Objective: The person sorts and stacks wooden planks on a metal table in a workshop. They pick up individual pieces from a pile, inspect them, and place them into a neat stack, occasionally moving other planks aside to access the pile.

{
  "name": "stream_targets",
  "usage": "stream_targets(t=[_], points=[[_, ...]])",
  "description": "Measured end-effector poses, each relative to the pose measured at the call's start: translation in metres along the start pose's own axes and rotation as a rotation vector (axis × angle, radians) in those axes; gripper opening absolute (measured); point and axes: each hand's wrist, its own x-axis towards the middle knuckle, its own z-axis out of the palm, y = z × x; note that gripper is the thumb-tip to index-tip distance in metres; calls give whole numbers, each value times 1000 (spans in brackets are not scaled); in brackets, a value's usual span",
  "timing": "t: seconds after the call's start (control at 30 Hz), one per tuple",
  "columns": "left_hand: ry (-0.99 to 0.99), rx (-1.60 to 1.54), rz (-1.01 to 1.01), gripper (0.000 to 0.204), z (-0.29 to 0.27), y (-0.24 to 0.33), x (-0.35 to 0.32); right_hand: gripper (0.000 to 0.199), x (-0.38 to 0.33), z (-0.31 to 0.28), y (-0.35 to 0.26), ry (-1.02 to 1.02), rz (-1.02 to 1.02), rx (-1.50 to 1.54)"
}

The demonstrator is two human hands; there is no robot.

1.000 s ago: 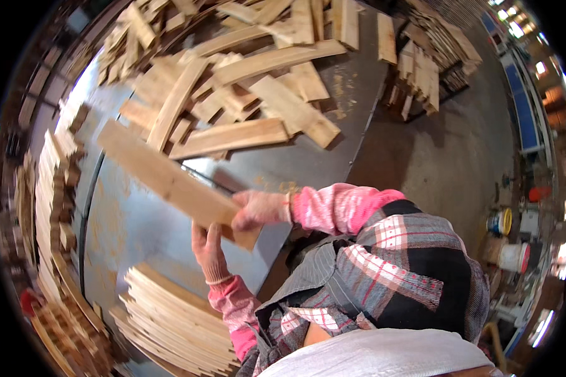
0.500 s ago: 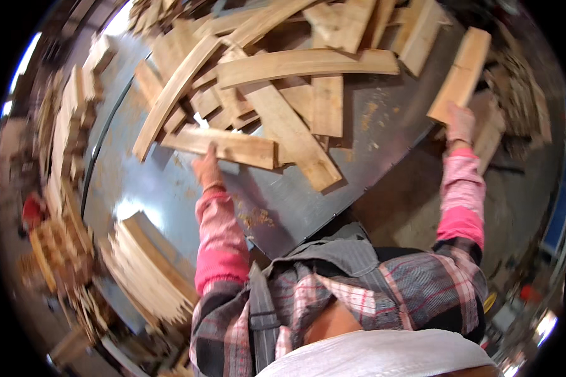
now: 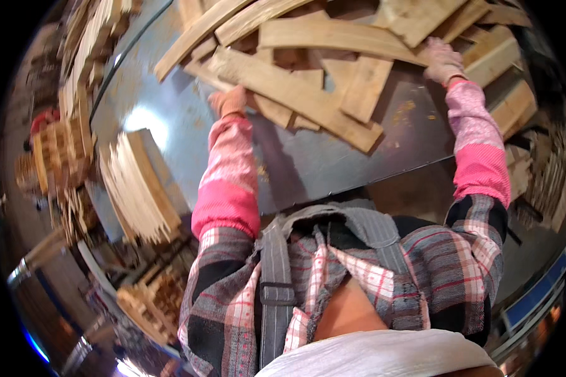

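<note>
Cut wooden boards lie heaped on a grey metal table. My left hand [image 3: 228, 101] closes on the near edge of a short wooden board [image 3: 271, 112], partly covered by a longer straight board [image 3: 299, 94] lying slantwise across it. My right hand [image 3: 444, 61] is over the right end of a long curved board [image 3: 339, 36], fingers stretched out; slight blur hides how firmly they touch. A wide board [image 3: 415, 19] lies just beyond those fingers. Another board [image 3: 514, 108] rests at the right, below my right wrist.
The metal table [image 3: 321, 169] has sawdust patches and a near edge close to my body. A stack of curved slats [image 3: 141, 185] stands at its left. More stacked wood [image 3: 82, 75] lines the far left, beside a dark cable [image 3: 121, 63]. Bundled wood [image 3: 547, 169] stands at the right.
My right hand has let go of the board it held at the right and moved onto the heap. The view has turned. My left hand remains at the short board.
</note>
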Motion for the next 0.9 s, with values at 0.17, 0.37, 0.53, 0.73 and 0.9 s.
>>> stream_targets(t=[0.17, 0.37, 0.53, 0.73, 0.9], points=[[181, -222, 45, 47, -3, -66, 32, 79, -17, -13, -70, -144, -42, 19], [-75, -851, 151, 29, -14, -98, 4, 93, -152, -45, -148, -360, -121, 827], [-423, -1033, 40, 33, 2, -116, -27, 110, -153, -50, -265, -165, -213, 236], [-698, -1083, 90, 26, -53, -185, -62, 121, -153, -51, -314, -52, -320, 84], [-659, -1140, 49, 38, -72, -255, -52, 115, -164, -77, -332, -175, -284, 127]])
